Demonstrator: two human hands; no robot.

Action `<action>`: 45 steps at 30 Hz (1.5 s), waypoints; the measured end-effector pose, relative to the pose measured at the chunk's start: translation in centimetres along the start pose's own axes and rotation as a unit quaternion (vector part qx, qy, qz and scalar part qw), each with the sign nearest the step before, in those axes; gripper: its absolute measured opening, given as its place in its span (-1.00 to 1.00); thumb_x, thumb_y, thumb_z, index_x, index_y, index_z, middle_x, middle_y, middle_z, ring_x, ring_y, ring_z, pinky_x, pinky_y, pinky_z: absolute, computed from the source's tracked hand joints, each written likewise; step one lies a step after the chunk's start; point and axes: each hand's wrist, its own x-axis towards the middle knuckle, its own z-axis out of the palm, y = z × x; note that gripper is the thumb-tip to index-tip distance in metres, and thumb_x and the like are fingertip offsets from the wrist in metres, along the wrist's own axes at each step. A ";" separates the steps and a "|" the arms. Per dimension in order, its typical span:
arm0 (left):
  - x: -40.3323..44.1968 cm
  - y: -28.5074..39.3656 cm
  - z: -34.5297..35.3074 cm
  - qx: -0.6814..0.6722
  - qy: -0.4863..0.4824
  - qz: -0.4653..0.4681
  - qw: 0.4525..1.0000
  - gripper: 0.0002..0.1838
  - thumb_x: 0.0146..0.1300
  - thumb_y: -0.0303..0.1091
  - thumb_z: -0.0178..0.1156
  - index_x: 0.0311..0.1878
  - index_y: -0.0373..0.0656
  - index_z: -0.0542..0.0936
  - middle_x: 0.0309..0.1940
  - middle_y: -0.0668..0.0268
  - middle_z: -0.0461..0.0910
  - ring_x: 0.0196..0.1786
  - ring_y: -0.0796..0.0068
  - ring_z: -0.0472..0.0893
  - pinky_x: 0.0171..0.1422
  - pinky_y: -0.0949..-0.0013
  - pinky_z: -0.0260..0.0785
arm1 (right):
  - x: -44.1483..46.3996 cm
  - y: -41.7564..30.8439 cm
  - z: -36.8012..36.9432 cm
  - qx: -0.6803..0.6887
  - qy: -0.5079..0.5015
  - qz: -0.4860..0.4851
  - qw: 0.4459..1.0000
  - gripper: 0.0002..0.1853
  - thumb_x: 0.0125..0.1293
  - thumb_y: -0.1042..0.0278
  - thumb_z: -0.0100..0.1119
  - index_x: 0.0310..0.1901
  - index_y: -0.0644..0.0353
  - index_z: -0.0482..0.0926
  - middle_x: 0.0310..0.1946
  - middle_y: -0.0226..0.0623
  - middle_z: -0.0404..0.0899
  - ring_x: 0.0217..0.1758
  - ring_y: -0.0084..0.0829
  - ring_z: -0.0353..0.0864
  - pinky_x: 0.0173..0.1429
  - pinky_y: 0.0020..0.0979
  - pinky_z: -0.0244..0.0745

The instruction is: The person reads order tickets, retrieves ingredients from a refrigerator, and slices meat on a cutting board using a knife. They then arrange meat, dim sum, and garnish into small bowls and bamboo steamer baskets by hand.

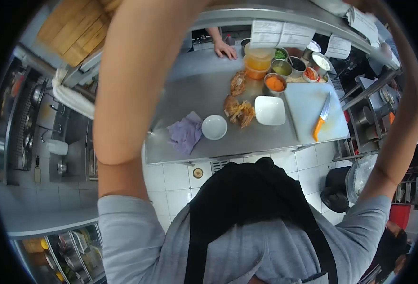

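Both my arms are raised toward the top of the view. My left hand is out of the frame; only the forearm and elbow show. At the top right edge, a small blurred part of my right hand point(360, 4) appears near the paper slips point(363, 23), its fingers not readable. Below my arms on the steel counter point(185, 90) are a white square bowl point(270, 110), a small white round bowl point(214, 127), browned pieces of food point(240, 112) and a crumpled purple cloth point(185, 132). An orange-handled knife point(321, 120) lies on a white cutting board point(308, 102).
Another person's hand point(225, 50) rests on the counter's far side. Tubs of orange liquid point(258, 62) and several metal containers point(281, 68) stand at the back. Paper tickets point(283, 34) hang from an overhead shelf point(266, 13). A black bin point(336, 189) stands right.
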 end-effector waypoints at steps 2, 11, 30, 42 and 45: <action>-4.8 0.5 -1.5 0.170 -0.172 -0.009 0.970 -0.16 0.09 -0.09 0.33 0.29 -0.42 0.21 0.09 -0.09 0.47 0.17 0.12 0.48 0.26 0.20 0.31 | -4.0 -1.7 -0.7 -0.012 -0.005 0.019 1.000 0.09 -0.03 -0.12 0.43 0.42 0.24 0.03 0.16 0.13 0.37 0.16 -0.04 0.47 0.25 -0.14 0.40; -22.9 7.0 -1.0 -0.174 -0.004 -0.326 0.929 0.13 0.17 -0.15 0.36 0.48 -0.26 -0.32 0.47 0.04 -0.15 0.51 0.16 -0.03 0.44 0.03 0.12 | -22.5 -6.8 7.8 0.101 -0.056 0.166 0.979 0.44 -0.42 -0.06 0.68 0.42 0.38 -0.12 0.35 0.04 0.14 0.41 -0.14 0.21 0.45 -0.16 0.17; -45.4 -24.7 -1.9 0.137 0.279 -0.592 0.744 -0.60 0.21 -0.50 -0.01 0.12 -0.45 0.40 -0.03 -0.16 0.55 0.08 -0.08 0.52 0.23 0.19 0.29 | -28.2 11.7 43.4 0.048 -0.360 0.045 0.930 -0.06 -0.04 0.04 0.47 0.36 0.03 0.18 0.33 0.29 0.11 0.39 0.24 0.13 0.41 0.01 0.15; -50.8 -22.7 -4.7 0.188 0.146 -0.644 0.727 -0.24 0.40 -0.16 0.01 0.44 -0.44 -0.06 0.42 -0.15 0.08 0.47 -0.02 0.09 0.54 0.19 -0.10 | -25.2 8.8 36.0 -0.032 -0.511 0.061 0.857 -0.18 0.13 -0.11 0.27 0.34 0.16 0.24 0.21 0.34 0.30 0.38 0.30 0.10 0.41 0.03 0.11; -49.3 -21.3 -4.1 0.260 0.145 -0.565 0.770 -0.28 0.40 -0.10 0.03 0.41 -0.42 0.07 0.39 -0.12 0.18 0.43 0.02 0.21 0.48 0.18 0.02 | -13.3 2.1 20.9 0.345 -0.684 0.013 0.642 -0.30 0.21 -0.06 0.27 0.23 0.28 0.38 0.07 0.04 0.53 0.04 -0.20 0.60 0.11 -0.22 0.51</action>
